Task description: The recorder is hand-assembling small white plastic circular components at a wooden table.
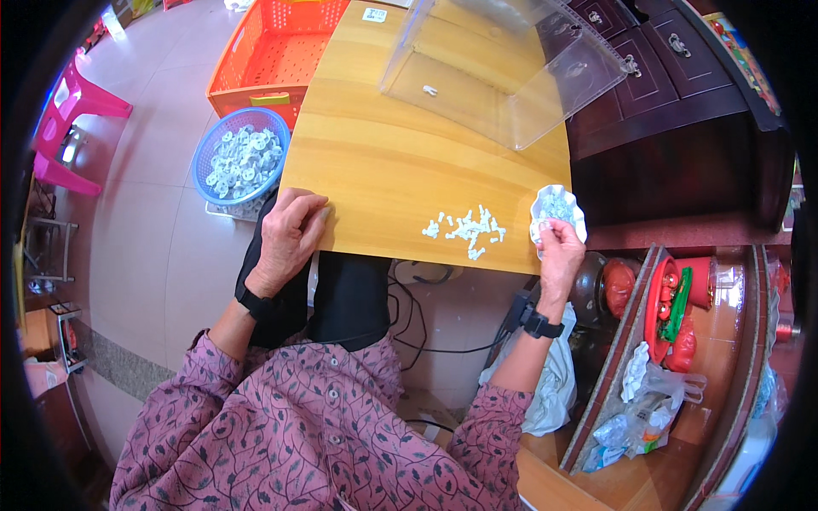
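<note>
My left hand [292,236] rests at the left front edge of the wooden table [375,170], its fingers curled together. Whatever it may hold is hidden. At the table's right edge, my right hand [560,251] has its fingertips pinched together over the near side of a white scalloped dish [579,209]. Small clear-bluish pieces [557,207] lie in that dish. What is between the right fingertips is too small to make out. Between my hands, nearer the right one, a loose scatter of small white plastic pieces [477,226] lies on the tabletop.
A clear plastic bin [460,94] stands at the table's far side. To the left are a blue basket [201,162] of whitish round parts and an orange crate [256,98]. A dark cabinet [665,128] borders the right. Cables [417,319] hang below the table.
</note>
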Demonstrator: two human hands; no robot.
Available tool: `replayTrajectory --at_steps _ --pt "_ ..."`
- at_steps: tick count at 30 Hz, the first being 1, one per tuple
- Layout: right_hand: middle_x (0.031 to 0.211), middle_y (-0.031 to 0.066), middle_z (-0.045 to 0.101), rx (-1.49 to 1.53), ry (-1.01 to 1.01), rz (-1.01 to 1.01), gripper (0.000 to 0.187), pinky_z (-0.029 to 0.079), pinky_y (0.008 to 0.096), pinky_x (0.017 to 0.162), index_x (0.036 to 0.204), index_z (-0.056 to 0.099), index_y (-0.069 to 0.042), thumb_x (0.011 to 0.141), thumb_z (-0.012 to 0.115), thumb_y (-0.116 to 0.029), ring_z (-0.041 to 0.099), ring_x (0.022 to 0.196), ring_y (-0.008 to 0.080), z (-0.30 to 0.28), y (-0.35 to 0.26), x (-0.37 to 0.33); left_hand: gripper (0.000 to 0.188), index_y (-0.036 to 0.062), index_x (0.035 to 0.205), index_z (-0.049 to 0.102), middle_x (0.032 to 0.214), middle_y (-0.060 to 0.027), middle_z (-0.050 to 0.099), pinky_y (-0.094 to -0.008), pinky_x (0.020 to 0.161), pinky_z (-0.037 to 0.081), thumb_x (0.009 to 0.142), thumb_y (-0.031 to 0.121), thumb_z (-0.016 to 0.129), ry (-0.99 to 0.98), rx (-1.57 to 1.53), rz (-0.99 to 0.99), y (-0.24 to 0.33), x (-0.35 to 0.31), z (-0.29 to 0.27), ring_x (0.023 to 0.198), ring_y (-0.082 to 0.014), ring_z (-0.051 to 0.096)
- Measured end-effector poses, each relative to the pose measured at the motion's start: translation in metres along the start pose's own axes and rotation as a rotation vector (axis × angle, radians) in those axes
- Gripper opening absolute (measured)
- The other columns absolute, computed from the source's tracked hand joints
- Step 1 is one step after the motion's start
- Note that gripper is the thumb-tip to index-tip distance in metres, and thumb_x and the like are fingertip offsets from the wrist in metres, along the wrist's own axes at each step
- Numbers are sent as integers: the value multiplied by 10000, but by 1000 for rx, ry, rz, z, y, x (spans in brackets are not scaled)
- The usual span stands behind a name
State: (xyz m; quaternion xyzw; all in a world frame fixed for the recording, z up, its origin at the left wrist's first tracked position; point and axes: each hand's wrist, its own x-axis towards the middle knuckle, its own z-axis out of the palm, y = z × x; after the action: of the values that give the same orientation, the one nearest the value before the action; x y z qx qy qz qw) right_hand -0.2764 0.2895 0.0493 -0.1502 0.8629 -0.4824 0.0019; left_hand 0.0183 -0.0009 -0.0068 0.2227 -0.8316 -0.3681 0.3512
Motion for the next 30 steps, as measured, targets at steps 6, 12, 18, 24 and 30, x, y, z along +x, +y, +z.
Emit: replayTrajectory --at_steps 6,12,18,24,30 --pt "812 39 688 7 -200 43 87 491 248 568 954 701 24 887 667 -20 601 644 88 33 7 -33 124 4 979 678 897 -132 633 -328 634 523 863 39 707 5 -16 21 0 1 3 719 -256 649" --pt "784 59 696 -105 -201 32 108 495 255 572 960 702 35 870 656 -3 607 636 99 41 3 -42 128 6 983 677 892 -126 631 -317 623 520 865 43 709 -7 -25 -5 -1 -1 2 700 -239 643" --pt "791 46 703 -158 -173 23 122 501 241 583 984 717 22 880 662 -10 607 635 85 32 6 -43 128 11 985 677 893 -123 631 -320 628 524 866 48 709 5 -24 10 -2 0 2 707 -242 645" --pt "802 86 716 -199 -101 66 126 519 277 603 987 719 15 877 665 -13 638 648 126 23 7 -47 127 13 983 676 893 -122 632 -324 638 527 865 46 708 2 -13 8 -3 -1 2 718 -252 648" --pt "806 82 705 -241 -69 22 112 522 270 606 982 713 17 886 670 -22 638 653 126 15 7 -47 132 -5 1005 682 916 -123 632 -303 666 530 885 45 703 -26 -20 -27 -1 -1 0 750 -217 656"
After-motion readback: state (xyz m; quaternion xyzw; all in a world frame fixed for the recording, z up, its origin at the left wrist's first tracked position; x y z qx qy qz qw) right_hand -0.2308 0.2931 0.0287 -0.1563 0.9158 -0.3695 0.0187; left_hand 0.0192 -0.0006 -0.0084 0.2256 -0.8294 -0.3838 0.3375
